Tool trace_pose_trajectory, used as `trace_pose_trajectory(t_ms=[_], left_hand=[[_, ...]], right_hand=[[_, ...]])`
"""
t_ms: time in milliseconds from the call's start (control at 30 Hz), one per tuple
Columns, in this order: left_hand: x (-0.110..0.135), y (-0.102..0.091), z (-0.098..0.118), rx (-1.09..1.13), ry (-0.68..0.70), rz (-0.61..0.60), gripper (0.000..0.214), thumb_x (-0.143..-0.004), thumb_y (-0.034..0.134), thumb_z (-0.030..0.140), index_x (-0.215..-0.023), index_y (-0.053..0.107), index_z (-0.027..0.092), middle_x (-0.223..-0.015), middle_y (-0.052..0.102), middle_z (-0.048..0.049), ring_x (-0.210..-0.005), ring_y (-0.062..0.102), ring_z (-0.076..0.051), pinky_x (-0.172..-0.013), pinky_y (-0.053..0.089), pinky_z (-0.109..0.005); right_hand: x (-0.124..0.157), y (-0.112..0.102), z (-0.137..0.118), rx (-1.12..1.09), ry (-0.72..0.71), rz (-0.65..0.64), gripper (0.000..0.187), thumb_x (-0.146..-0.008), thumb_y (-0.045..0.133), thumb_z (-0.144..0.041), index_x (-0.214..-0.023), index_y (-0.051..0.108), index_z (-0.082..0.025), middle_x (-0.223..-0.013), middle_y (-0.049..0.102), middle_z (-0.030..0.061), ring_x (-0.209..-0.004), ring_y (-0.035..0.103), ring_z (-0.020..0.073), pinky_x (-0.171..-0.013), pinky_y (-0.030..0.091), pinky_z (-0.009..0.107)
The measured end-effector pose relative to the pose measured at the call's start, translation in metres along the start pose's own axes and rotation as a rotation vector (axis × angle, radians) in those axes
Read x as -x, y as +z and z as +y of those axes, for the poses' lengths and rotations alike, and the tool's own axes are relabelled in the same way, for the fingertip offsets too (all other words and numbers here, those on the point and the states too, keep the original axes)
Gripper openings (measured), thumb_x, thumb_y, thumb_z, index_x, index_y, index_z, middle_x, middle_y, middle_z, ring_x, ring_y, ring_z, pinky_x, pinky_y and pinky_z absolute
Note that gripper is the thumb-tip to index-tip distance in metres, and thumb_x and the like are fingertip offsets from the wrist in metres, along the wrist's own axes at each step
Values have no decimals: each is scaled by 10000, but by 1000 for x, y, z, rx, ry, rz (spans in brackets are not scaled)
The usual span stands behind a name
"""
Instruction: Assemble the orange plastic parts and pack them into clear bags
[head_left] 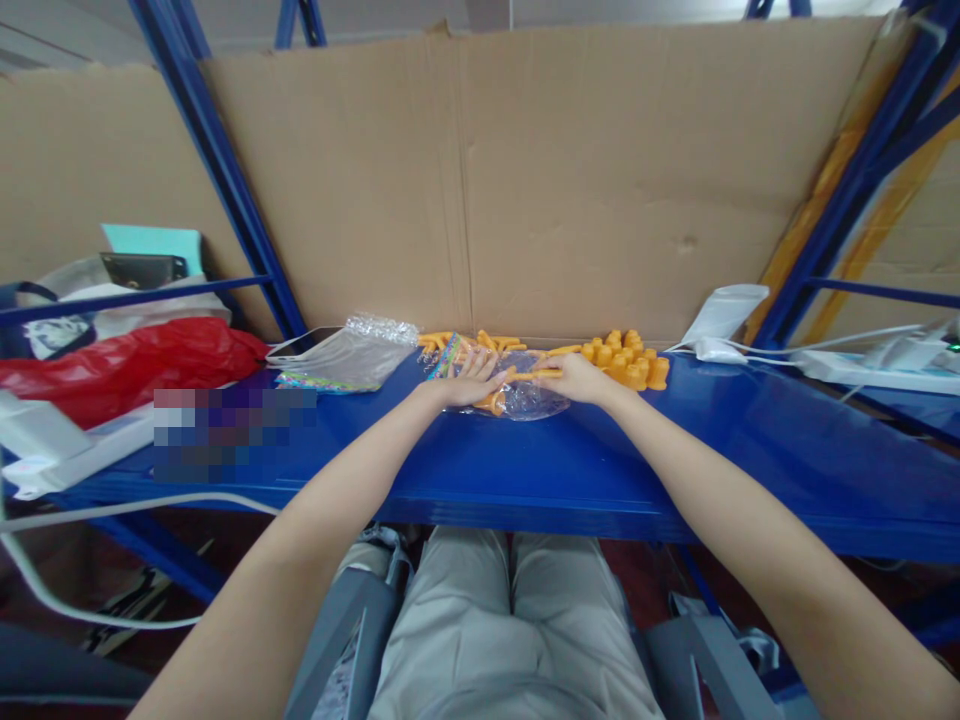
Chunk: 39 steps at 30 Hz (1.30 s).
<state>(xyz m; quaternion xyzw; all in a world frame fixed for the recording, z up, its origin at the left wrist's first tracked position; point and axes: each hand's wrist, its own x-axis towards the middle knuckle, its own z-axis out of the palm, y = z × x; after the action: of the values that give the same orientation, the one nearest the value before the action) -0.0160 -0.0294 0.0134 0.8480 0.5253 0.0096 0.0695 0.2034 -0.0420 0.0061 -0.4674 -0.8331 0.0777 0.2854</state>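
Note:
My left hand [471, 380] lies on a small clear plastic bag [525, 400] on the blue shelf [570, 470], fingers stretched forward over orange plastic sticks [450, 343]. My right hand [576, 378] is closed in a pinch on a thin orange stick [534, 374] held across the bag's mouth. Some orange pieces show inside the bag. A heap of chunky orange plastic parts [628, 360] sits just right of my right hand.
A stack of clear bags [352, 350] lies left of the hands, with a red bag [127, 365] farther left. White chargers and cables [750, 340] occupy the right. A cardboard sheet [525, 180] backs the shelf. Blue rack posts [225, 170] stand either side.

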Motion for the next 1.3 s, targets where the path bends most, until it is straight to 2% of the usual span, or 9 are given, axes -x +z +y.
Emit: trace_pose_trajectory(t_ms=[200, 367, 500, 600, 700, 800, 900, 1100, 1300], left_hand=[[1, 1, 7, -17, -24, -23, 783, -893, 19, 641, -1539, -70, 207, -1573, -187, -38, -1431, -207, -259, -1152, -39, -565], [-4, 5, 7, -23, 31, -1, 772, -895, 18, 638, -1538, -78, 222, -1586, -157, -51, -1440, -187, -264, -1144, -72, -570], [-5, 8, 7, 15, 57, 5, 786, -883, 20, 671, -1541, -58, 248, -1590, -142, -43, -1446, -170, -275, -1144, -63, -582], [-2, 8, 10, 38, 72, 4, 798, -872, 19, 690, -1541, -51, 261, -1590, -155, -24, -1446, -171, -283, -1139, -74, -592], [0, 7, 13, 47, 73, -8, 806, -870, 14, 689, -1542, -51, 248, -1588, -167, -22, -1449, -168, -279, -1141, -86, -580], [0, 6, 13, 48, 94, -15, 821, -860, 11, 708, -1541, -55, 254, -1595, -130, -28, -1454, -149, -282, -1144, -68, -587], [1, 6, 14, 36, 112, -21, 825, -856, 15, 720, -1541, -54, 265, -1598, -107, -30, -1457, -135, -292, -1142, -45, -604], [10, 1, 25, 7, 148, -27, 828, -875, 81, 710, -1545, -34, 237, -1584, -172, -33, -1442, -177, -303, -1149, -43, -580], [3, 5, 20, 34, 151, -2, 807, -902, 108, 665, -1542, -60, 204, -1591, -160, -55, -1440, -190, -293, -1157, -33, -562]], right_hand=[[-1, 15, -8, -53, -84, -76, 371, -798, 626, -171, -1157, 689, -102, -1209, 672, 149, -1105, 639, 259, -975, 481, 381], [-4, 26, -5, -240, -130, -71, 359, -797, 606, -145, -1146, 690, -121, -1176, 693, 120, -1075, 651, 237, -970, 485, 389], [-4, 30, -1, -416, -24, -43, 333, -783, 644, -173, -1108, 704, -128, -1155, 700, 114, -1020, 658, 223, -922, 509, 380], [-1, 29, -1, -574, 95, -72, 377, -771, 669, -200, -1142, 692, -136, -1146, 700, 107, -893, 664, 183, -825, 537, 335], [2, 25, -1, -670, 159, -106, 399, -739, 689, -188, -1134, 701, -134, -1019, 727, 82, -740, 634, 131, -743, 531, 284], [5, 20, -3, -683, 176, -140, 393, -703, 691, -158, -1093, 723, -121, -842, 716, 43, -642, 584, 102, -693, 513, 260], [5, 12, -3, -661, 148, -184, 374, -682, 691, -151, -1052, 744, -130, -785, 690, 19, -629, 561, 94, -688, 508, 254], [5, 2, 2, -636, 124, -259, 372, -641, 709, -113, -1005, 763, -164, -897, 713, 39, -710, 598, 118, -718, 525, 264], [1, 15, 0, -641, 113, -144, 375, -695, 710, -176, -1067, 739, -134, -955, 734, 67, -801, 635, 159, -818, 518, 329]])
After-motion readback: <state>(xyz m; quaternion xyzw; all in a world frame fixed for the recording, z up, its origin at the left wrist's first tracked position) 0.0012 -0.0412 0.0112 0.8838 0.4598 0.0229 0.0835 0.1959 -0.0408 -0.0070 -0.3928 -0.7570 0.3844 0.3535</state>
